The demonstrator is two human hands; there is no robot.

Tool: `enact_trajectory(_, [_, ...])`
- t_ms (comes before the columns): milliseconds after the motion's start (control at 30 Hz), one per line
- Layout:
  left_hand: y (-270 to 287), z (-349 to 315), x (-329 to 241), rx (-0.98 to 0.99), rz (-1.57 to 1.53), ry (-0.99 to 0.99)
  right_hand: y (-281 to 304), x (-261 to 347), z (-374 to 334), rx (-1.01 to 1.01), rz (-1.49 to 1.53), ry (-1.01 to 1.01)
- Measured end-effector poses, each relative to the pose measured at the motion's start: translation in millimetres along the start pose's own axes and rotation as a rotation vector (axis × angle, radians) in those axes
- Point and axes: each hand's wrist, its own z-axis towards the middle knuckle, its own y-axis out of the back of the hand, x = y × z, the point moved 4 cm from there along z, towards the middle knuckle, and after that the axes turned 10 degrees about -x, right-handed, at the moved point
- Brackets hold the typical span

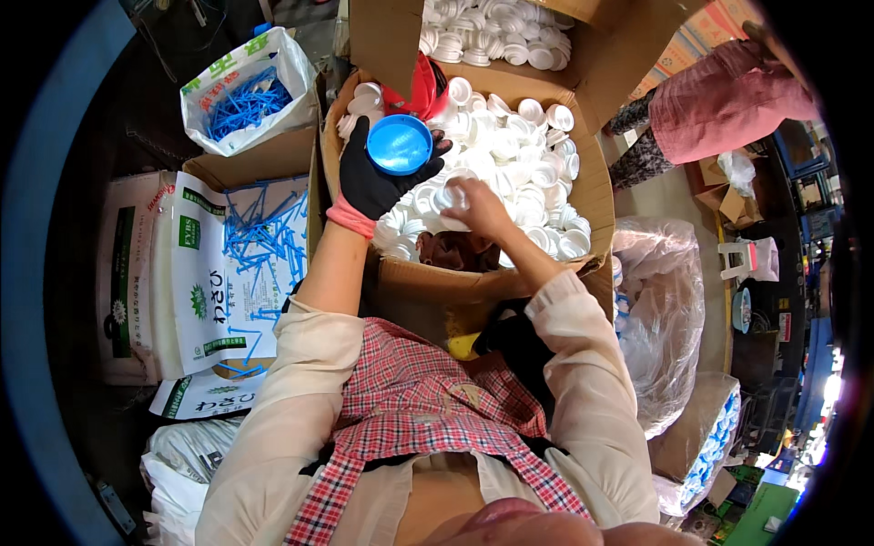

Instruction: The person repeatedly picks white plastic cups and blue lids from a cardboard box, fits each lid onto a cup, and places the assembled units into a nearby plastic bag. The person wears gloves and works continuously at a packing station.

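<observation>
My left hand (366, 185), in a black glove with a pink cuff, holds a round blue lid (399, 146), its shallow inside facing up. Bare and slightly blurred, my right hand (485, 215) pinches a white cap (446, 198) just right of the glove. Both hands are over a cardboard box (510, 280) heaped with white round plastic caps (510, 150). A red plastic piece (423, 89) lies at the heap's far edge behind the blue lid. Dark brown cloth (458, 252) rests at the near side, below my right hand.
Another box of white caps (496, 36) stands behind. On the left, a white bag (205, 114) holds blue sticks, with more blue sticks (264, 227) on printed sheeting. A clear plastic bag (660, 318) stands at right. Far right, a person in pink (719, 109) stands close by.
</observation>
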Motion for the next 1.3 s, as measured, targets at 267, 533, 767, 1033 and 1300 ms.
enact_trajectory(267, [-21.0, 3.0, 36.4, 0.013, 0.570, -0.144, 116.1, 33.8, -46.1, -0.142, 1.541, -0.193])
enact_trajectory(533, [-34.9, 16.3, 74.7, 0.073, 0.120, 0.097, 123.0, 13.6, -63.4, -0.149, 1.638, -0.229])
enact_trajectory(767, [-26.8, 28.5, 86.8, 0.111, 0.353, 0.033, 136.5, -5.4, -75.9, -0.263, 1.606, -0.268])
enact_trajectory(1033, [-26.9, 27.4, 84.1, 0.137, 0.822, -0.138, 136.6, -6.0, -76.7, -0.274, 1.483, -0.225])
enact_trajectory(1300, [-26.5, 24.1, 84.2, 0.052, 0.299, 0.054, 121.5, -1.6, -70.2, -0.193, 1.546, -0.392])
